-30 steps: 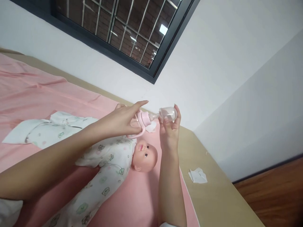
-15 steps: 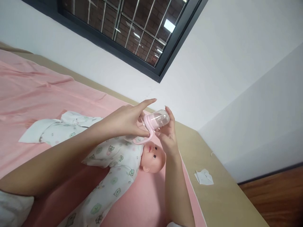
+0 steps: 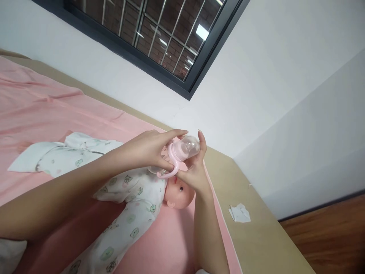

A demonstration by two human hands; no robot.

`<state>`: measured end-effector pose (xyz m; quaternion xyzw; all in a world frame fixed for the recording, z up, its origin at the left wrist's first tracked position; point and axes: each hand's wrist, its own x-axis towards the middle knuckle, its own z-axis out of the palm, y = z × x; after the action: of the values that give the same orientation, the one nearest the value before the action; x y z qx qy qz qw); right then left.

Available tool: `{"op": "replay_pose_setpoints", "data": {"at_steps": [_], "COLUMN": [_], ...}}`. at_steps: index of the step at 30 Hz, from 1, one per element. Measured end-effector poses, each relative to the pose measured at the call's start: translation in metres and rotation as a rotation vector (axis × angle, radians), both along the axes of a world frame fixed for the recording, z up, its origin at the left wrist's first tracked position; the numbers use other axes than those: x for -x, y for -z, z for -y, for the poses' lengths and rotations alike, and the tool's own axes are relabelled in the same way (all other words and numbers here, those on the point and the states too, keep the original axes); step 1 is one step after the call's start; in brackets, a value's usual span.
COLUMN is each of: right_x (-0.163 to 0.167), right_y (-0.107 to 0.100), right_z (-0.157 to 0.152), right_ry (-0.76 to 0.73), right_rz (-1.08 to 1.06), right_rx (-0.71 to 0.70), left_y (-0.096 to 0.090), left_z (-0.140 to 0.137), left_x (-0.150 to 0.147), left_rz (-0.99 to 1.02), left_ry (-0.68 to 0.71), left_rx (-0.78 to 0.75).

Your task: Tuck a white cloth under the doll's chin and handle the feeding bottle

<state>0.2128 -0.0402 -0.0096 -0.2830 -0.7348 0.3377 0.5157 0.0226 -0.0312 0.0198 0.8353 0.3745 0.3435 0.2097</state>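
Above the doll's chest and head I hold a baby bottle (image 3: 176,152) with a pink collar, a curved pink handle and a clear domed cap (image 3: 190,146). My left hand (image 3: 152,148) grips the bottle near its collar, thumb by the handle. My right hand (image 3: 196,163) is around the cap end, its thumb by the handle and a fingertip up beyond the dome. Below lies a baby doll (image 3: 179,194) on its back, in white clothes printed with green animals; my right thumb and the handle hide part of its face.
A pink sheet (image 3: 159,243) covers much of the tan tabletop (image 3: 256,236). On the bare strip at right lies a crumpled white tissue (image 3: 239,213). A white wall (image 3: 256,76) with a dark-framed window (image 3: 188,91) rises behind.
The fingers of both hands have come in closer around the bottle, and the right thumb has moved left, below the handle. The whole view has shifted slightly.
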Motion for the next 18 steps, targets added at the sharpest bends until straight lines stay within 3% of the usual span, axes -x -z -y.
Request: {"op": "replay_pose_setpoints", "data": {"at_steps": [12,16,18], "right_x": [0.002,-0.024,-0.045], "right_y": [0.002,-0.011,-0.015], "right_z": [-0.001,-0.011,-0.021], "right_ry": [0.157,0.329,0.468], "right_rz": [-0.106,-0.178,-0.185], "right_rx": [-0.114,-0.233,-0.274], "left_y": [0.0,-0.005,-0.003], "left_z": [-0.006,0.002,0.019], "left_x": [0.012,0.011,-0.002], "left_rz": [0.109,0.206,0.216], "left_ry": [0.173,0.11,0.195], "left_rx": [0.154,0.096,0.124]}}
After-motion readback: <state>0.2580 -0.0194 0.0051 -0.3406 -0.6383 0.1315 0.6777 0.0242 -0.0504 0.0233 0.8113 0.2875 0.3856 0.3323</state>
